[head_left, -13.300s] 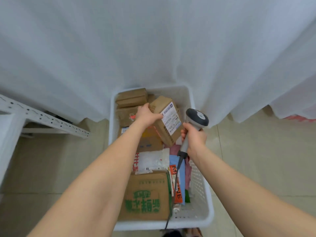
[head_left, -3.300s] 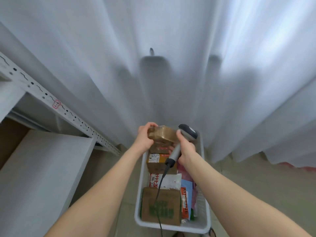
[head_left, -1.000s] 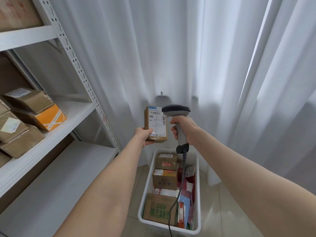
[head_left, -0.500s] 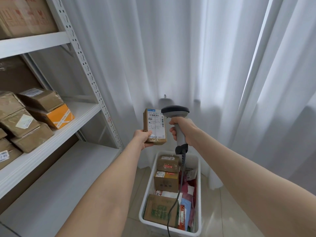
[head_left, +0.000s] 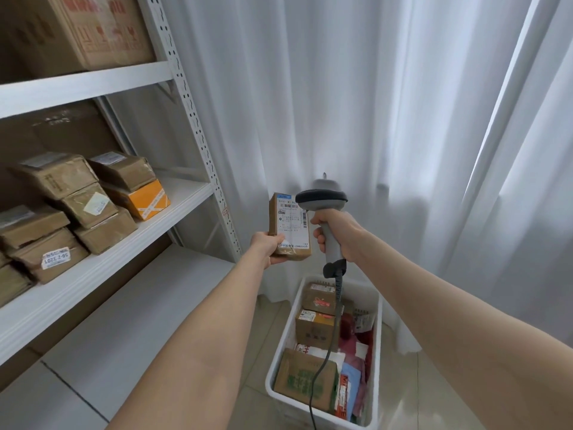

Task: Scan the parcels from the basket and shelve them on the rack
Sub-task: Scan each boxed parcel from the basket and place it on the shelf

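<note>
Item in hand: one small brown parcel (head_left: 290, 226), held upright in front of the white curtain (head_left: 403, 103), above the far end of the basket (head_left: 377, 342) and to the right of the rack (head_left: 198, 125). I logged the left hand (head_left: 269, 247) gripping its lower end, thumb on the printed label (head_left: 293, 220) near its bottom edge, the other fingers behind it and out of my sight. The right hand (head_left: 336, 231) was wrapped round the handle of the grey scanner (head_left: 322, 201), whose head sat just beside the parcel's top right corner; whether the trigger was pressed I could not tell. The cable (head_left: 322, 361) hung down into the basket over the remaining parcels. Step as I judged it: scanning, not yet shelving. To do it well I would keep the thumb off the barcode strip, tilt the label toward the scanner's window, not toward the camera, and hold both steady until a read registers. The middle shelf (head_left: 183, 197) had bare board beside the orange-taped box (head_left: 142, 200), a likely slot. Against the earliest frame: both hands were then down in the basket, the left on a parcel among the others. About three seconds back the parcel was just above the basket with its label hidden. Half a second back the pose matched; only the view had turned slightly.
</note>
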